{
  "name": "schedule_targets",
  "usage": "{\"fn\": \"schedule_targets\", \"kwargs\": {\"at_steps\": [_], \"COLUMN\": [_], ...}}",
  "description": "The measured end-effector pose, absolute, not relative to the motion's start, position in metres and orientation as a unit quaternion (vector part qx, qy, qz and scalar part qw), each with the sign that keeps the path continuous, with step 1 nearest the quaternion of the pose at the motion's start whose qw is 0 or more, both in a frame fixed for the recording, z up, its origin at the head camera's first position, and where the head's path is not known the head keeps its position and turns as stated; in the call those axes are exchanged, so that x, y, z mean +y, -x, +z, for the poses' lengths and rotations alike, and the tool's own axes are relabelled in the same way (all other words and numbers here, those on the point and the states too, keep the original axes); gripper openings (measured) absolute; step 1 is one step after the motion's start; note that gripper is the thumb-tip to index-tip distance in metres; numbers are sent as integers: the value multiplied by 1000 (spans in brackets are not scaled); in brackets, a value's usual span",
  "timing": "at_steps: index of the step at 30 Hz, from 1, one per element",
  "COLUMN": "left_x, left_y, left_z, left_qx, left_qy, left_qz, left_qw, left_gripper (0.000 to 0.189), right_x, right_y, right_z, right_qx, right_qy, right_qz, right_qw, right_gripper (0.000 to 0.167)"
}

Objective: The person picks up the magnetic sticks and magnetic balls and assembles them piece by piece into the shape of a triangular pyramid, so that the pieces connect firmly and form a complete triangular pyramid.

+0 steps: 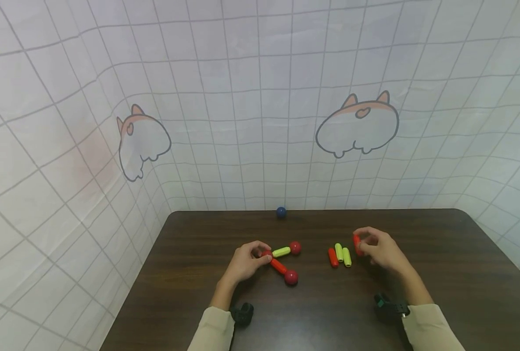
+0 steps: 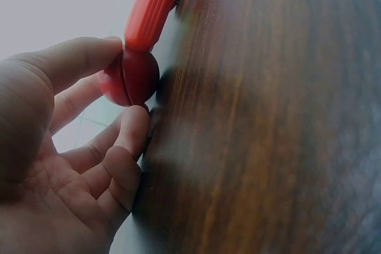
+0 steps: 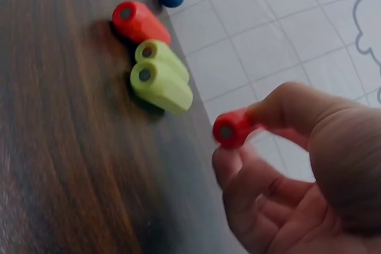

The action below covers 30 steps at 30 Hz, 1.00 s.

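My left hand (image 1: pixel 242 263) pinches a dark red ball (image 2: pixel 141 77) between thumb and fingers. A red ribbed rod (image 1: pixel 279 266) runs from that ball to a second red ball (image 1: pixel 291 277), and a yellow-green rod (image 1: pixel 281 252) leads from it toward a third red ball (image 1: pixel 295 247). Together they form an open V on the table. Farther right, my right hand (image 1: pixel 386 251) holds another red rod (image 3: pixel 232 129) between thumb and fingertips, its grey round end showing. Beside it lie two yellow-green rods (image 3: pixel 162 84) and a red rod (image 3: pixel 141 23), side by side.
A blue ball (image 1: pixel 281 212) sits at the back edge of the dark wooden table (image 1: pixel 189 239). Behind and to the left hangs a white gridded cloth (image 1: pixel 242 122) with animal drawings. Dark bands (image 1: pixel 243 314) are on both wrists.
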State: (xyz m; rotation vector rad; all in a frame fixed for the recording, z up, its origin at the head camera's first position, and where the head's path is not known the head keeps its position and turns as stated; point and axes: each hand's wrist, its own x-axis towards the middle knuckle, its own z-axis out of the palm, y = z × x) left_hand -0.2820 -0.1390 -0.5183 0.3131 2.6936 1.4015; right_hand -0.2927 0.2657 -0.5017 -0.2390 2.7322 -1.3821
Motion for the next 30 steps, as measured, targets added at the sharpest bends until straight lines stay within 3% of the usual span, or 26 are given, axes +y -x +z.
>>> {"fn": "schedule_targets", "kwargs": {"at_steps": [13,30], "left_x": [-139,-139], "left_y": [281,282], "left_z": [-517,-518], "left_qx": [883,882], "left_qy": [-99,-103], "left_qz": [457,458], "left_qw": [47,46], "left_gripper": [22,23], "right_x": [243,207], "right_y": [290,284], "right_z": [-490,-485], "right_qx": [828,793], "right_qy": [140,182], "right_qz": [-542,-579], "right_qw": [19,48], "right_gripper": [36,34]}}
